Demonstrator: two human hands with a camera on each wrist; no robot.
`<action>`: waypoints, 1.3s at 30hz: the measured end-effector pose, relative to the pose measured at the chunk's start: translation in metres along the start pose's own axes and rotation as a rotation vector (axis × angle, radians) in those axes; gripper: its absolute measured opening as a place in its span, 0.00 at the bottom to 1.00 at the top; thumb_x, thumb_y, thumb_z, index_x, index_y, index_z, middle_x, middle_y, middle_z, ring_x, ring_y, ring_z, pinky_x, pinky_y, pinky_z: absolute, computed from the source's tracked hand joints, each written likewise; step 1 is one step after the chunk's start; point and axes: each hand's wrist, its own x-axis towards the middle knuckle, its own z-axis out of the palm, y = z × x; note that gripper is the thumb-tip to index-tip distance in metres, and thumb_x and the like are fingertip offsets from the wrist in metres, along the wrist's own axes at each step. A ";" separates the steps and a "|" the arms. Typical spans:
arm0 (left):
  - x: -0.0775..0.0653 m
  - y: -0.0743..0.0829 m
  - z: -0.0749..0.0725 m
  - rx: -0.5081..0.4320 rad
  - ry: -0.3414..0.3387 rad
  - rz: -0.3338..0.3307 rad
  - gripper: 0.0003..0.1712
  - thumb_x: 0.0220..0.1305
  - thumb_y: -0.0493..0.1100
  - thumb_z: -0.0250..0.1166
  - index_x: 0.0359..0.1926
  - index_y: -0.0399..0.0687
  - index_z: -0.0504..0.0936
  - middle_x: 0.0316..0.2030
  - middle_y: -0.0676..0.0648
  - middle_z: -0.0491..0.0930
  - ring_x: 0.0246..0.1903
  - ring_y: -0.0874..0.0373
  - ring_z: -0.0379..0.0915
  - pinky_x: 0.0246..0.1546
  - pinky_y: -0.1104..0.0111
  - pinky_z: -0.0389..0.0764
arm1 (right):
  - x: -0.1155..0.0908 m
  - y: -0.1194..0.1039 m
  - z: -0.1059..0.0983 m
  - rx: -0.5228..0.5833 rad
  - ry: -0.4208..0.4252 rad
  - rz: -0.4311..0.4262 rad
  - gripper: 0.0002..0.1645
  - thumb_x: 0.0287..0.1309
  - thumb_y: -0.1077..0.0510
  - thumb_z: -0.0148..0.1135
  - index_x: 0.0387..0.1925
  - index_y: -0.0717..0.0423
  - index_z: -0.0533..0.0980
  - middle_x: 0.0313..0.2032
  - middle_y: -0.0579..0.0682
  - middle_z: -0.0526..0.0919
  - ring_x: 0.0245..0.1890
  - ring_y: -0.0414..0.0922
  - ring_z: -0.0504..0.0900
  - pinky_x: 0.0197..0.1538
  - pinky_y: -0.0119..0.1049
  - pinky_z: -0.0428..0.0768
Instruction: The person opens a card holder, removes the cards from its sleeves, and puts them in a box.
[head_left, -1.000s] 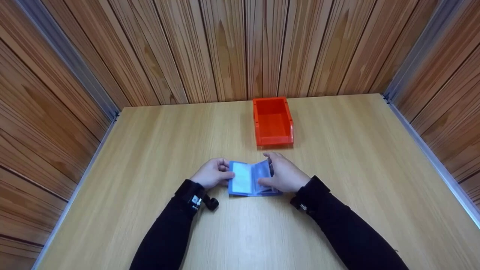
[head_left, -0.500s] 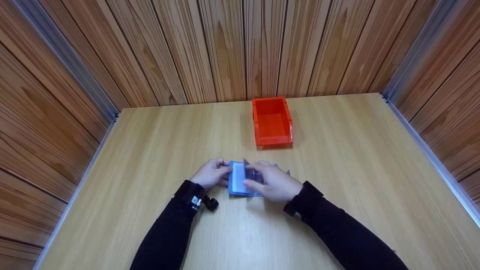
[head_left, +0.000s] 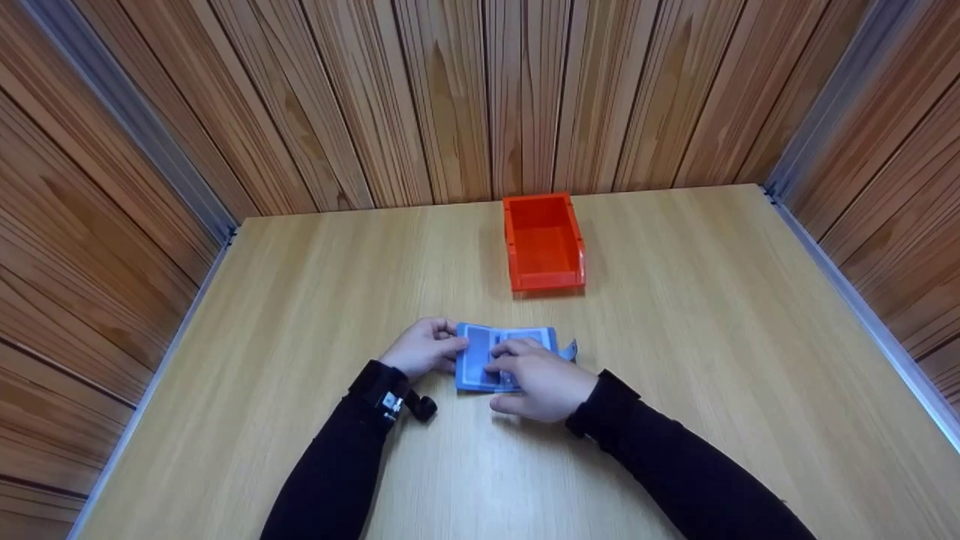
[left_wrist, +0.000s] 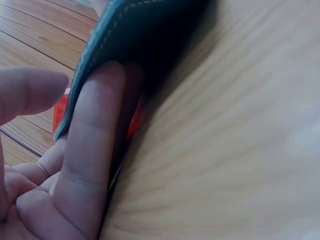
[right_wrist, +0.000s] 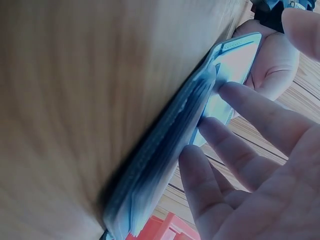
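Note:
A blue card holder point(head_left: 474, 361) lies spread on the table, with clear sleeves inside and a small strap point(head_left: 570, 350) sticking out on its right. My left hand point(head_left: 424, 346) pinches its left edge; in the left wrist view one finger point(left_wrist: 90, 130) lies under the stitched cover point(left_wrist: 135, 30), with the thumb on the other side. The right hand point(head_left: 547, 384) rests its extended fingertips on the sleeves near the fold, its thumb apart from them. Seen from the right wrist, a stack of sleeves point(right_wrist: 170, 145) sits on the holder's near half. My right hand hides part of that half.
Beyond the card holder stands an orange-red open-front bin point(head_left: 545, 247). Wooden plank walls point(head_left: 450, 97) close off the back and both sides of the light wood table point(head_left: 315, 300). Metal rails point(head_left: 862, 322) run along the table's sides.
My right hand has moved left, turning a sleeve over from the right half; its fingers now rest near the fold with the sleeve lying flat. The left hand keeps its hold.

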 end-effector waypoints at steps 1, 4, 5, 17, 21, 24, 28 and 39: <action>0.000 0.000 0.000 0.002 0.002 -0.002 0.15 0.63 0.38 0.66 0.47 0.35 0.74 0.35 0.43 0.84 0.32 0.54 0.84 0.35 0.61 0.87 | 0.000 0.000 0.000 -0.001 -0.003 0.003 0.33 0.61 0.37 0.62 0.62 0.49 0.75 0.66 0.50 0.70 0.69 0.49 0.63 0.72 0.49 0.64; 0.001 -0.001 0.000 0.009 0.004 0.003 0.16 0.62 0.38 0.67 0.47 0.35 0.74 0.36 0.43 0.83 0.32 0.54 0.84 0.35 0.61 0.87 | 0.000 0.000 0.000 0.003 -0.008 0.015 0.33 0.61 0.37 0.62 0.63 0.48 0.75 0.66 0.49 0.70 0.69 0.49 0.63 0.72 0.49 0.64; 0.001 -0.001 0.000 0.012 0.004 0.003 0.16 0.62 0.37 0.67 0.47 0.35 0.75 0.36 0.43 0.83 0.32 0.54 0.84 0.35 0.61 0.87 | 0.000 -0.001 0.000 0.005 -0.009 0.018 0.33 0.61 0.38 0.62 0.63 0.48 0.75 0.66 0.49 0.70 0.69 0.49 0.63 0.72 0.49 0.64; 0.002 -0.001 -0.001 0.009 -0.007 0.002 0.16 0.61 0.35 0.68 0.48 0.36 0.75 0.36 0.43 0.84 0.33 0.52 0.85 0.37 0.59 0.87 | 0.000 0.000 -0.010 0.181 0.039 0.071 0.43 0.60 0.37 0.64 0.72 0.46 0.62 0.68 0.53 0.68 0.67 0.51 0.67 0.69 0.50 0.69; 0.001 -0.001 -0.001 0.025 -0.009 0.015 0.16 0.61 0.35 0.67 0.48 0.35 0.75 0.35 0.44 0.84 0.33 0.53 0.84 0.37 0.60 0.87 | 0.002 0.004 -0.022 0.488 0.125 0.103 0.45 0.59 0.40 0.67 0.72 0.47 0.59 0.63 0.53 0.72 0.61 0.50 0.74 0.62 0.48 0.76; 0.001 -0.002 -0.002 0.029 -0.012 0.021 0.16 0.61 0.35 0.67 0.48 0.34 0.75 0.34 0.44 0.84 0.33 0.54 0.84 0.36 0.60 0.87 | 0.005 0.009 -0.025 0.710 0.170 0.141 0.46 0.58 0.42 0.69 0.71 0.46 0.57 0.61 0.56 0.72 0.57 0.49 0.77 0.56 0.45 0.82; 0.000 -0.002 -0.003 0.034 -0.008 0.015 0.17 0.61 0.35 0.67 0.50 0.34 0.75 0.33 0.44 0.85 0.32 0.54 0.84 0.36 0.61 0.87 | 0.009 0.015 -0.020 0.867 0.171 0.215 0.48 0.57 0.44 0.70 0.72 0.49 0.56 0.62 0.59 0.71 0.54 0.49 0.79 0.49 0.44 0.85; 0.001 -0.001 0.000 0.056 0.001 -0.010 0.18 0.62 0.36 0.67 0.51 0.35 0.75 0.34 0.45 0.84 0.33 0.55 0.84 0.37 0.62 0.87 | 0.013 0.017 -0.005 0.848 0.155 0.267 0.45 0.60 0.50 0.68 0.71 0.60 0.58 0.65 0.60 0.72 0.59 0.53 0.77 0.55 0.44 0.82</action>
